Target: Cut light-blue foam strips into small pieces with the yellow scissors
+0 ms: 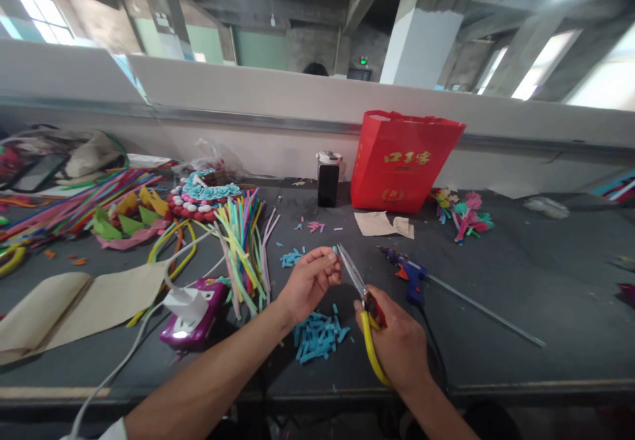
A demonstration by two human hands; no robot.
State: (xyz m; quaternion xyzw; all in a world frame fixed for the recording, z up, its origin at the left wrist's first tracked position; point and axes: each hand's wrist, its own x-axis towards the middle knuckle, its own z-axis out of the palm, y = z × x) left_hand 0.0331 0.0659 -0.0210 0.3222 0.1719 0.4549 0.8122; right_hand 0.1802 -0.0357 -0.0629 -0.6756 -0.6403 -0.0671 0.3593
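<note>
Head view is showing 2 bare hands working above a dark bench (516,367). The left hand (315,278) is pinching a small blue piece (335,250) between its closed thumb and fingertips. The right hand (403,339) is curling firmly around the handles of yellow-handled scissors (353,270), whose blades are pointing up and leftward beside that blue piece; whether they are touching it, one cannot tell.

Below the hands, a heap of blue cut pieces (320,336) is lying on the bench, and a smaller blue cluster (292,258) is lying beyond the left hand. Some pink bits (314,227) are lying farther back, near a black phone (328,186) that is standing upright against a white-lidded cup (328,156).

Rightward, a red bag (404,162) is standing behind a piece of tan paper (373,223). Nearer, a blue glue gun (414,281) is resting with a clear stick (489,312) extending from its rear. On the left, a bundle of coloured strips (242,248) is lying near a purple power block (214,302), and a white adapter (188,302) is sitting in the block.
</note>
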